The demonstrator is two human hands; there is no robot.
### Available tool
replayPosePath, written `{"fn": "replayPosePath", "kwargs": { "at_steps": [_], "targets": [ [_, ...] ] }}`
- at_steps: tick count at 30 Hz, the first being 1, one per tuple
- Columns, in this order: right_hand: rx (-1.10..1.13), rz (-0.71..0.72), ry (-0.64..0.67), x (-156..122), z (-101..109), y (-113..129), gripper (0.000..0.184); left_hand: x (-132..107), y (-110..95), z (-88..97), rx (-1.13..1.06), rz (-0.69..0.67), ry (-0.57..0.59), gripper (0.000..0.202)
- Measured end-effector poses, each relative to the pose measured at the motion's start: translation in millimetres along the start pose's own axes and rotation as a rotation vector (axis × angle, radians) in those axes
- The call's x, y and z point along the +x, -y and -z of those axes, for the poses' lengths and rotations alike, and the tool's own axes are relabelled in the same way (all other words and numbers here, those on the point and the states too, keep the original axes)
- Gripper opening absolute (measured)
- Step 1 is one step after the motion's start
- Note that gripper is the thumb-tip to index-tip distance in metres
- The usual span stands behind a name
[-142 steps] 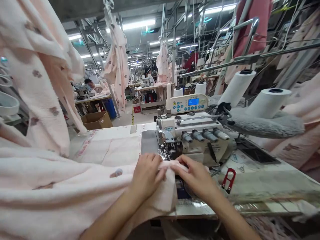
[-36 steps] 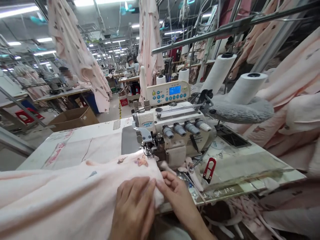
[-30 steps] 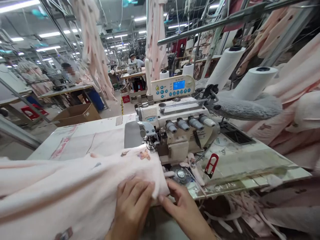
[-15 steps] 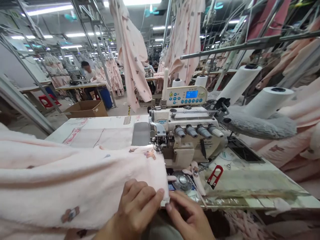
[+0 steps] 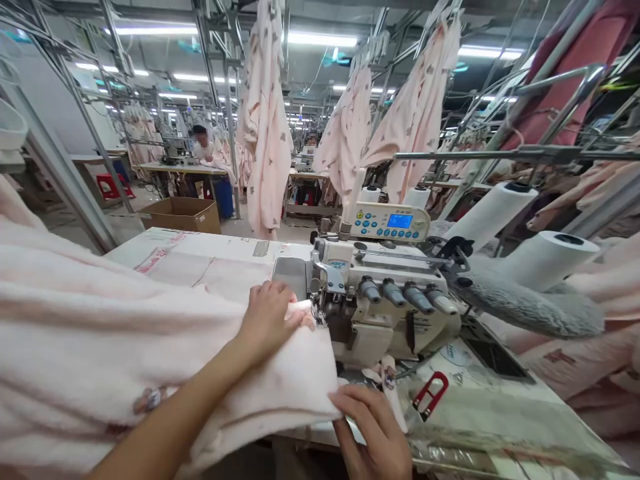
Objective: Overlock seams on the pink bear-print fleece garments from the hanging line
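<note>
Pale pink fleece fabric [image 5: 300, 373] with small bear prints is spread over the left side of the table, its far edge at the needle area of a white overlock sewing machine [image 5: 373, 333]. My left hand [image 5: 267, 317] lies on the fabric just left of the presser foot, fingers bent and a fold of cloth between thumb and fingers. At the fabric's near right corner, my right hand [image 5: 370, 427] pinches the edge between thumb and fingers. The cloth between my hands is fairly flat, and its near edge hangs in a loose fold.
Red-handled thread snips [image 5: 431, 395] lie on the table right of the machine. White thread cones [image 5: 547, 263] and a grey fluffy pad [image 5: 530, 300] stand at the right. Pink garments [image 5: 265, 133] hang beyond the machine, near a cardboard box [image 5: 183, 213]. A person [image 5: 203, 147] sits farther back.
My left hand has moved forward from the near corner to beside the presser foot. My right hand keeps the corner, now slightly farther right. The head view has shifted.
</note>
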State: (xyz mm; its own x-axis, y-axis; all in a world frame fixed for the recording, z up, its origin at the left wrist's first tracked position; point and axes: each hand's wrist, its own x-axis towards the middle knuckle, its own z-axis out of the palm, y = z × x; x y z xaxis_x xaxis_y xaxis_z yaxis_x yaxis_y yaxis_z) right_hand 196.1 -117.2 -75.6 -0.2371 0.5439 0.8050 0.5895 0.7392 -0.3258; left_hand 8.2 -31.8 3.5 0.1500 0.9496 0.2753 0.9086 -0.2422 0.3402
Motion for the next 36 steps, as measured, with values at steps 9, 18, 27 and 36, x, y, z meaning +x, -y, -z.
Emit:
{"fn": "replayPosePath", "kwargs": {
  "at_steps": [9, 18, 27, 36],
  "targets": [
    [-0.023, -0.011, -0.043, 26.5, -10.8, -10.0, 0.023, 28.0, 12.2, -6.9, -0.038, 0.034, -0.031, 0.010],
    [-0.187, -0.010, -0.115, 49.9, -19.3, -24.8, 0.013, 68.9, 23.6, -13.2, -0.005, 0.066, -0.077, 0.017],
    [-0.047, -0.086, -0.034, 18.8, -26.4, 9.6, 0.015, 104.9, 35.9, -7.7, 0.013, 0.191, -0.079, 0.023],
    [0.362, -0.442, 0.160, 13.6, -42.9, 19.9, 0.028, -44.8, 65.0, 29.6, -0.160, 0.223, 0.074, 0.034]
  ]
}}
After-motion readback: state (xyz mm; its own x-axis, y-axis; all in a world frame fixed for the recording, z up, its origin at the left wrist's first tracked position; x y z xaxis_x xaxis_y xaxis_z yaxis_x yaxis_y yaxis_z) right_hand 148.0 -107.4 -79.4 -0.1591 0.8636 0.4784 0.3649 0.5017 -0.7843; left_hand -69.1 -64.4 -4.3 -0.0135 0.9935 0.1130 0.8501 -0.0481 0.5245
